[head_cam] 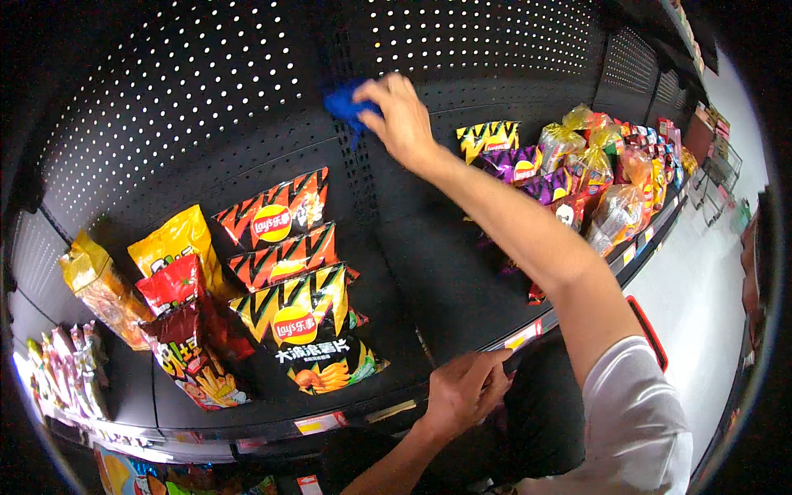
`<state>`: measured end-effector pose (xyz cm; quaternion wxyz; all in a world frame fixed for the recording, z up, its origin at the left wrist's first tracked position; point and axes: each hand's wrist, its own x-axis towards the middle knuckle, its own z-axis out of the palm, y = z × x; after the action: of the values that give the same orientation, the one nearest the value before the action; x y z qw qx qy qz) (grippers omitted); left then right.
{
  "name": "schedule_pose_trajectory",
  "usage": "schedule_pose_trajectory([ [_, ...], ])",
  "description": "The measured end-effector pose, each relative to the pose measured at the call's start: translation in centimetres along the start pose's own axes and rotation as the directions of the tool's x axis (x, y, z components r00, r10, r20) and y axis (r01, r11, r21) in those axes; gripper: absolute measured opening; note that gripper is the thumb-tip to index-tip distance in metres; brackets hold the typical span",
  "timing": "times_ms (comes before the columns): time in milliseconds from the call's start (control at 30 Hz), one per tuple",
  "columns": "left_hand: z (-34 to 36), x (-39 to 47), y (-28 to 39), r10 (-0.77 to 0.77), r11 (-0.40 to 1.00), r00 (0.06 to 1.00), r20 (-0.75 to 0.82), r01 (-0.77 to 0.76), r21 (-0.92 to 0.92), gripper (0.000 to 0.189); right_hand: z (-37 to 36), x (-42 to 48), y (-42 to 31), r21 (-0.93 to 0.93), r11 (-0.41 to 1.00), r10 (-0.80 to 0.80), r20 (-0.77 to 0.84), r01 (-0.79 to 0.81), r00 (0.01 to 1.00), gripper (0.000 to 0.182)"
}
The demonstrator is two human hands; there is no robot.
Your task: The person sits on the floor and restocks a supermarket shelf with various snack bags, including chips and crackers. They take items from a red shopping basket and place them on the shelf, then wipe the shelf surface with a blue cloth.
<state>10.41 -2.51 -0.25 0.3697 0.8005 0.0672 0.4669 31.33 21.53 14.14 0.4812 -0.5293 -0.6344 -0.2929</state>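
Note:
My right hand (399,120) reaches up to the back of the black metal shelf and grips a blue cloth (348,105) against the perforated back panel (204,74). Near the shelf's front edge, my left hand (464,390) rests by a price label (523,336), its fingers bent; whether they grip the edge I cannot tell. Left of my hands, Lay's chip bags stand in a row, with a yellow and black one (303,334) in front and an orange and black one (272,213) at the back. The dark shelf board (396,272) shows between the snack groups.
More snack bags stand at the left, among them a brown one (192,359) and a yellow one (179,241). To the right are a purple chip bag (510,164) and clear-wrapped snacks (619,213). A shopping cart (718,164) stands on the pale floor (687,291) beyond.

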Motion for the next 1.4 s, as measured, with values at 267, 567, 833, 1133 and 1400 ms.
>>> schedule_pose_trajectory([
  [267, -0.7, -0.2, -0.6, -0.035, 0.999, 0.999, -0.018, 0.036, 0.036, 0.031, 4.4, -15.4, 1.4, -0.031, 0.993, 0.120, 0.343, -0.117, 0.932, 0.036],
  [567, -0.6, -0.2, -0.6, -0.092, 0.996, 0.996, -0.017, 0.092, 0.000, 0.030, 5.8, -16.7, 0.2, 0.005, 0.984, 0.165, 0.381, -0.181, 0.910, 0.034],
  [833, 0.2, -0.3, -1.3, -0.072, 0.997, 0.997, 0.001, 0.072, 0.020, 0.029, 7.1, -17.6, -0.3, -0.019, 0.992, 0.121, 0.441, -0.126, 0.889, 0.029],
  [1133, 0.1, 0.0, -0.9, -0.108, 0.994, 0.994, -0.025, 0.108, 0.014, 0.024, 4.3, -13.1, 1.0, 0.057, 0.967, 0.225, 0.259, -0.248, 0.939, 0.024],
  [1400, 0.0, -0.3, -0.7, -0.121, 0.992, 0.991, -0.052, 0.121, 0.016, 0.020, 1.1, 4.8, -2.4, 0.321, 0.931, 0.221, -0.109, -0.176, 0.969, 0.035],
])
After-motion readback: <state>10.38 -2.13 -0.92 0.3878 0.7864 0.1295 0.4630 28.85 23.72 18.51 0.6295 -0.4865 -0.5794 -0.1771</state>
